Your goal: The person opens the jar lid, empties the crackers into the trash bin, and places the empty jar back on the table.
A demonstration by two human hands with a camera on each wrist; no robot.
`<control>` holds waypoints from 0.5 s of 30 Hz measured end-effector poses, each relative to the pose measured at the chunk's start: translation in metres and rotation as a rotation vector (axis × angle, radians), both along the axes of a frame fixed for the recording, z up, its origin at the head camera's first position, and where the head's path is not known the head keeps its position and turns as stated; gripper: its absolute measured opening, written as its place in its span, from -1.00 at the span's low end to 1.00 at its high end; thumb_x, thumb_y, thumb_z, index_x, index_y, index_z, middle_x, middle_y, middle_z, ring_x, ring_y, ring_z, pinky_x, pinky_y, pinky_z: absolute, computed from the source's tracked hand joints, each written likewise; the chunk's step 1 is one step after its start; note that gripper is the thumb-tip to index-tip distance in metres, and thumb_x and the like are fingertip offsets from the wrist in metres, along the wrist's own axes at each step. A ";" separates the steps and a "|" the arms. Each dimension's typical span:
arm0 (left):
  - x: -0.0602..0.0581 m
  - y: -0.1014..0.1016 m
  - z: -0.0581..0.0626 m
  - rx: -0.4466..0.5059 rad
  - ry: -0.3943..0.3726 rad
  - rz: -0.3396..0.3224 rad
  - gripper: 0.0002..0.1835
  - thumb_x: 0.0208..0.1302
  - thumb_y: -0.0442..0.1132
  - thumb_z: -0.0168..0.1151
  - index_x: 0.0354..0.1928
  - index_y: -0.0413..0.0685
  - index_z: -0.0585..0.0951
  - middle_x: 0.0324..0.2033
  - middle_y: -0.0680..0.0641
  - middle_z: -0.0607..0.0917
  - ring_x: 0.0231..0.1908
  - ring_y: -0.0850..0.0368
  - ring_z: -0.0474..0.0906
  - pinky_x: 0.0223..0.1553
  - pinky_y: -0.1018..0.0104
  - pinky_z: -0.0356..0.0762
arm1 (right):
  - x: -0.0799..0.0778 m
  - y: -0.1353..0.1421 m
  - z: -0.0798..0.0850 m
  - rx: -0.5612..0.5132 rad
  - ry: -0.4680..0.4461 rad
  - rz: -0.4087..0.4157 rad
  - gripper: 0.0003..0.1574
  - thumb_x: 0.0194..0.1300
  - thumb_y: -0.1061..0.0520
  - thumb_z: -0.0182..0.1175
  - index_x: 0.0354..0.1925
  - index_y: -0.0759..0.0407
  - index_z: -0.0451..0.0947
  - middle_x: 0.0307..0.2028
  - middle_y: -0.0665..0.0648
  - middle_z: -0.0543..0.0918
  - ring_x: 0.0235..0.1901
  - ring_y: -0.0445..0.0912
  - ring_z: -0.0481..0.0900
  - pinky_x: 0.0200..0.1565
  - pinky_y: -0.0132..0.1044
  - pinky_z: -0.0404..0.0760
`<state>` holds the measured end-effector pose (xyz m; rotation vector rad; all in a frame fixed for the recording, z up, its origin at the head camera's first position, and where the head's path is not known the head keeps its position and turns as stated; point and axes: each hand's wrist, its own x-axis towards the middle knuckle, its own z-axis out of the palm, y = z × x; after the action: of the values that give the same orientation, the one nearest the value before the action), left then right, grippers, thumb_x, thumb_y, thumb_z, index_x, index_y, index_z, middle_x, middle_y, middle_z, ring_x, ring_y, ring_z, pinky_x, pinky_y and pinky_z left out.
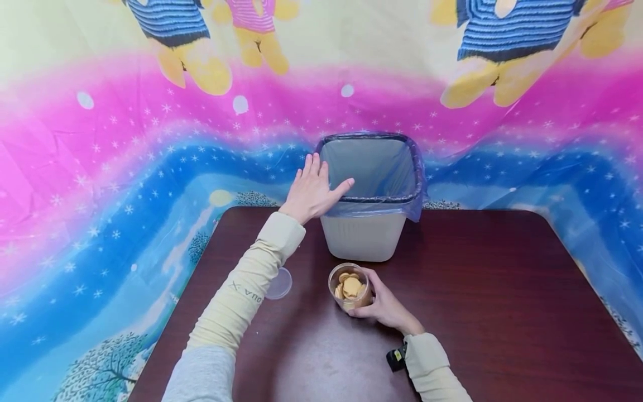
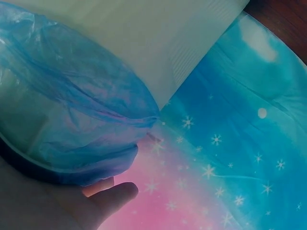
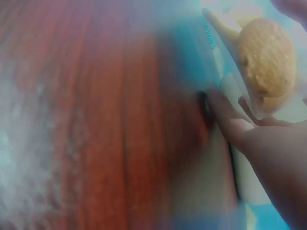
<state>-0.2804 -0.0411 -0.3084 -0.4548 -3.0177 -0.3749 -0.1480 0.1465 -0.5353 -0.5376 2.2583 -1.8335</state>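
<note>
In the head view my right hand (image 1: 389,306) grips a clear plastic tub (image 1: 346,306) from its right side. Round golden biscuits (image 1: 353,286) fill part of it, and its top is uncovered. The right wrist view shows a biscuit (image 3: 266,60) close up through the clear wall. My left hand (image 1: 312,192) is at the left rim of a whitish bin (image 1: 363,239), fingers straight and thumb spread. A thin blue plastic bag (image 2: 81,91) lines the bin and folds over its rim. Whether the left hand touches the bag, I cannot tell.
A clear round lid (image 1: 279,283) lies on the dark red-brown table (image 1: 502,290), partly hidden behind the left forearm. Behind the table hangs a colourful printed cloth (image 1: 281,120) with snowflakes. The bin stands at the table's back, just beyond the tub.
</note>
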 end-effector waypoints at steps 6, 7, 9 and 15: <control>0.000 0.000 -0.002 0.007 0.008 -0.003 0.08 0.21 0.57 -0.40 0.49 -0.16 0.08 0.53 -0.18 -0.11 0.53 -0.09 -0.32 0.51 -0.01 -0.19 | 0.001 0.001 -0.001 -0.107 -0.012 0.003 0.24 -0.15 0.25 0.56 0.41 -0.07 0.12 0.34 0.18 0.29 0.24 0.03 0.37 0.13 -0.45 0.42; 0.000 0.000 -0.002 0.009 0.008 -0.004 0.07 0.22 0.56 -0.40 0.49 -0.16 0.09 0.53 -0.18 -0.11 0.53 -0.09 -0.32 0.51 -0.01 -0.19 | 0.001 0.001 -0.001 -0.126 -0.014 0.008 0.25 -0.15 0.27 0.55 0.42 -0.06 0.11 0.34 0.19 0.28 0.24 0.01 0.38 0.13 -0.45 0.43; 0.000 0.000 -0.002 0.012 0.006 -0.005 0.07 0.22 0.56 -0.40 0.49 -0.16 0.09 0.53 -0.18 -0.12 0.53 -0.08 -0.32 0.51 0.00 -0.19 | 0.002 0.001 0.000 -0.157 -0.026 0.011 0.25 -0.16 0.29 0.55 0.41 -0.07 0.11 0.34 0.18 0.26 0.22 -0.05 0.39 0.11 -0.44 0.47; 0.000 -0.001 -0.001 0.015 -0.001 -0.004 0.06 0.22 0.55 -0.38 0.49 -0.14 0.09 0.53 -0.18 -0.12 0.53 -0.06 -0.35 0.51 0.01 -0.18 | 0.002 0.001 0.003 -0.226 -0.024 0.012 0.25 -0.15 0.36 0.51 0.42 -0.01 0.09 0.33 0.25 0.23 0.13 -0.08 0.45 -0.01 -0.32 0.60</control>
<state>-0.2807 -0.0419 -0.3096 -0.4592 -3.0130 -0.3974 -0.1457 0.1477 -0.5319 -0.5594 2.0404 -2.0913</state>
